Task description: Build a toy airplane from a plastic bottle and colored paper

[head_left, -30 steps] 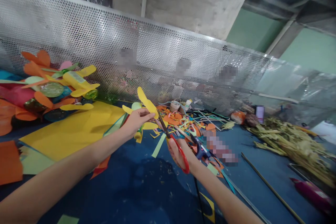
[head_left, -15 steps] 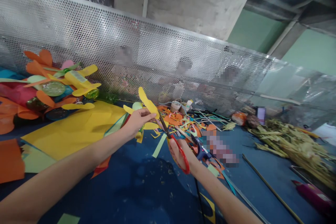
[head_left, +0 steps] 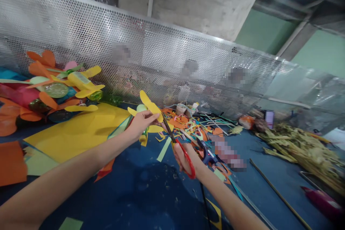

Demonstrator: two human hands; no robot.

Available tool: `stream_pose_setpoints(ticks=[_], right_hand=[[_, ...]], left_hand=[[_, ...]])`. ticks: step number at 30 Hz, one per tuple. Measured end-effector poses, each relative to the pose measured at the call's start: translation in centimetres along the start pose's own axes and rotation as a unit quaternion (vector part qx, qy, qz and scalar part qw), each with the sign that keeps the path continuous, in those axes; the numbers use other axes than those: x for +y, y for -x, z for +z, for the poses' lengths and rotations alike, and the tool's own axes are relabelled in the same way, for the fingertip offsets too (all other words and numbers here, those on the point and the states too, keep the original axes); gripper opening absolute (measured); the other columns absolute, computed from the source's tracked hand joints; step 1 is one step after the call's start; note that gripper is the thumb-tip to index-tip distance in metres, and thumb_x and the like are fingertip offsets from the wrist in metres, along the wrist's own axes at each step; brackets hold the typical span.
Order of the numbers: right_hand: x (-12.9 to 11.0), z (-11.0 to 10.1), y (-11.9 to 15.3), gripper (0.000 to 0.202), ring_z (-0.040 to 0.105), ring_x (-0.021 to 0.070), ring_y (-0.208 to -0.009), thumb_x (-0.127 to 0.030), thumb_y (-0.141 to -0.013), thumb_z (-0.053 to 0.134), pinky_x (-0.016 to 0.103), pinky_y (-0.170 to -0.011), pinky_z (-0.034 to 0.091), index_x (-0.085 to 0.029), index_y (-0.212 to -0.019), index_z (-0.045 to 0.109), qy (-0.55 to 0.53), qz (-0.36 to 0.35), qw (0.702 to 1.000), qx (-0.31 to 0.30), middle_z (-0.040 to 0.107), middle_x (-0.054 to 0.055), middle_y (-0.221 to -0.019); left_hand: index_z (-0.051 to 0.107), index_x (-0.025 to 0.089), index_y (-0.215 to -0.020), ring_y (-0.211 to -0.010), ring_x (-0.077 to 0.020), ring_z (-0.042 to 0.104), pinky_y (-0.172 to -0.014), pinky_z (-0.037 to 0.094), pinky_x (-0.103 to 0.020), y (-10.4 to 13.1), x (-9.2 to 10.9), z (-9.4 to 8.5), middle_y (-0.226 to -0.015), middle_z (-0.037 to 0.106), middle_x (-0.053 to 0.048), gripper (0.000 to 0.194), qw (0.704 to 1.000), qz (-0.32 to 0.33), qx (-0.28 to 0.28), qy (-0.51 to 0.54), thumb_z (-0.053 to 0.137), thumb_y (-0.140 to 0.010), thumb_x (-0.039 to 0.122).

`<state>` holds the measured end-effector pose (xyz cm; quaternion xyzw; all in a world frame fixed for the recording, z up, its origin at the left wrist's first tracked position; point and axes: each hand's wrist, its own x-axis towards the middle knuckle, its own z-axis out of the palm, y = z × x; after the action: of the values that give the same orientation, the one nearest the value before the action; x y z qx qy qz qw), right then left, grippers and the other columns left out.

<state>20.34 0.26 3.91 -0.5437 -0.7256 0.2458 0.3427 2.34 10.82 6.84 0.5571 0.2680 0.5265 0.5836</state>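
My left hand pinches a yellow paper propeller shape with rounded blades, held up over the blue table. Red-handled scissors are in my right hand, its fingers wrapped round the loops. The blades point up and left and meet the lower edge of the yellow paper beside my left fingertips. Just behind my left hand stands a small bottle with yellow and pale green parts, partly covered by the hand. A pale green paper strip lies below the scissors.
Paper bottle crafts pile up at the left, near large yellow sheets. Colourful scraps lie beyond my hands. A blue glue gun is right of the scissors. Dried stalks lie far right, before a perforated metal screen.
The yellow paper has tilted slightly, its upper blade shifting left. Both hands stay almost in place, and the scissor blades remain at the paper's edge.
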Motion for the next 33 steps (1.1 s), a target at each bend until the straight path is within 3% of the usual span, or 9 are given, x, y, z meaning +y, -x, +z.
stream_pose_setpoints(ticks=[4, 7, 13, 27, 33], right_hand=[[-0.7, 0.1, 0.4, 0.060, 0.055, 0.0124, -0.047, -0.057, -0.089, 0.021, 0.023, -0.049, 0.043, -0.018, -0.053, 0.048, 0.013, 0.023, 0.999, -0.040, 0.055, 0.003, -0.050], [-0.9, 0.2, 0.4, 0.062, 0.058, 0.0147, -0.054, -0.057, -0.089, 0.021, 0.024, -0.055, 0.044, -0.017, -0.055, 0.055, 0.031, 0.015, 0.999, -0.036, 0.060, 0.005, -0.054], [-0.5, 0.1, 0.2, 0.063, 0.059, 0.0166, -0.059, -0.055, -0.090, 0.020, 0.026, -0.060, 0.044, -0.016, -0.060, 0.059, 0.050, 0.000, 0.998, -0.037, 0.062, 0.007, -0.061], [-0.9, -0.3, 0.1, 0.061, 0.056, 0.0150, -0.058, -0.057, -0.090, 0.017, 0.026, -0.061, 0.043, -0.018, -0.058, 0.052, 0.036, -0.008, 0.999, -0.029, 0.061, 0.005, -0.061], [0.1, 0.4, 0.0, 0.061, 0.055, 0.0149, -0.056, -0.057, -0.090, 0.017, 0.026, -0.060, 0.043, -0.018, -0.057, 0.050, 0.018, 0.005, 1.000, -0.022, 0.059, 0.004, -0.059]], left_hand=[[0.066, 0.013, -0.069, -0.060, -0.0123, 0.059, -0.068, 0.049, -0.027, 0.2, 0.2, 0.1, -0.067, 0.067, -0.003, 0.025, 1.000, -0.011, 0.005, -0.007, 0.073, -0.062, 0.036], [0.065, 0.013, -0.066, -0.059, -0.0134, 0.060, -0.066, 0.049, -0.027, 0.6, 0.4, 0.4, -0.062, 0.066, -0.004, 0.022, 1.000, -0.023, 0.002, -0.016, 0.072, -0.063, 0.033], [0.066, 0.014, -0.062, -0.056, -0.0141, 0.060, -0.061, 0.049, -0.026, 1.0, 0.9, 0.8, -0.057, 0.065, -0.003, 0.020, 0.998, -0.011, -0.007, -0.056, 0.071, -0.065, 0.033], [0.063, 0.015, -0.058, -0.057, -0.0139, 0.061, -0.057, 0.045, -0.022, 1.4, 1.6, 1.1, -0.058, 0.066, -0.003, 0.026, 0.974, 0.029, -0.041, -0.221, 0.064, -0.072, 0.037], [0.065, 0.014, -0.068, -0.060, -0.0135, 0.062, -0.059, 0.047, -0.021, 1.2, 1.0, 0.9, -0.063, 0.067, -0.002, 0.019, 0.981, 0.021, -0.056, -0.183, 0.063, -0.073, 0.032]])
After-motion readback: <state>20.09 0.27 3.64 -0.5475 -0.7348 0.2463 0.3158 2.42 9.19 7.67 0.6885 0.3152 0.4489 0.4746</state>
